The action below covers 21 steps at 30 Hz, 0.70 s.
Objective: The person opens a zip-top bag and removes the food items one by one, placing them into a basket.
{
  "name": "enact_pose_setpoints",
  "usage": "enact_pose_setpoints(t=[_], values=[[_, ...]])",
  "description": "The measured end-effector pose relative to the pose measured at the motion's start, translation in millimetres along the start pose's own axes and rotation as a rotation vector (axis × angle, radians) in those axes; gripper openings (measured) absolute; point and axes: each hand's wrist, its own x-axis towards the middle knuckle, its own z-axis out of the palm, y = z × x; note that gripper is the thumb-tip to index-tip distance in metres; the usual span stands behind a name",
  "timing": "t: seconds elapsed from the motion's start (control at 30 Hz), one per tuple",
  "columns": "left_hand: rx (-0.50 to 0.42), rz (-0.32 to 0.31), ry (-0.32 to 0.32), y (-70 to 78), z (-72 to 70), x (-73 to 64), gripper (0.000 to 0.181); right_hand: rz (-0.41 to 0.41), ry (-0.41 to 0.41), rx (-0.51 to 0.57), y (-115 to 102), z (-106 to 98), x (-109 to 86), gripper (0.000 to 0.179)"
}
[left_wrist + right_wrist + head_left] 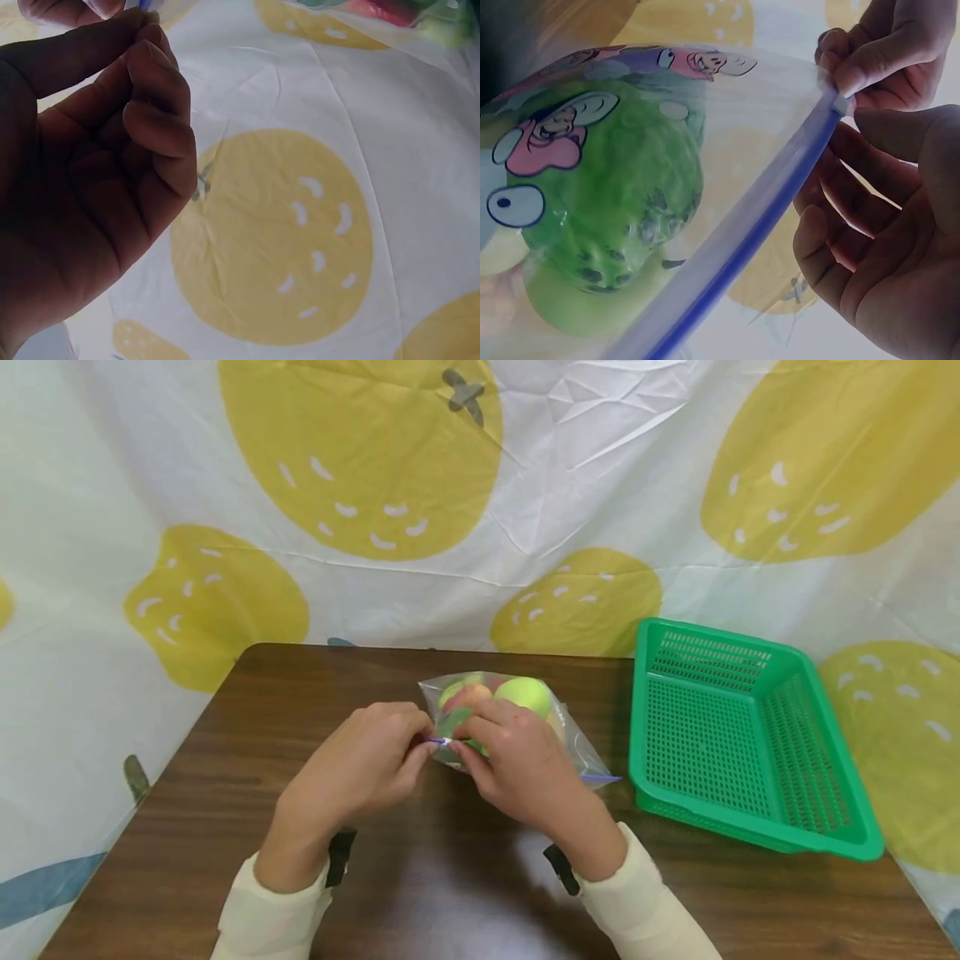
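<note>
A clear zip bag holds several fruits or vegetables, among them a yellow-green round one and a reddish one. In the right wrist view, a bumpy dark-green one shows through the cartoon-printed plastic. A blue zip strip edges the bag's mouth, with a small pale slider at its far end. My left hand pinches the bag's corner at that end between thumb and fingertips. Right beside it, my right hand pinches the slider, its other fingers loosely curled.
To the right of the bag, a green plastic basket with mesh walls stands on the dark wooden table. Behind the table hangs a white cloth printed with yellow fruits.
</note>
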Motion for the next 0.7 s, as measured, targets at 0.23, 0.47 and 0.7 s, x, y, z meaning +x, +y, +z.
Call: enact_pose_setpoints(t=[0.23, 0.47, 0.7], values=[[-0.002, 0.001, 0.021, 1.1, 0.6, 1.3, 0.019, 0.011, -0.021, 0.044, 1.0, 3.7, 0.2, 0.005], [0.027, 0.01, 0.027, -0.1, 0.9, 2.7, 0.023, -0.007, -0.015, 0.017, 1.9, 6.4, 0.3, 0.006], [0.038, -0.004, 0.029, -3.1, 1.9, 2.0, 0.011, 0.002, -0.031, 0.018, 3.8, 5.3, 0.6, 0.008]])
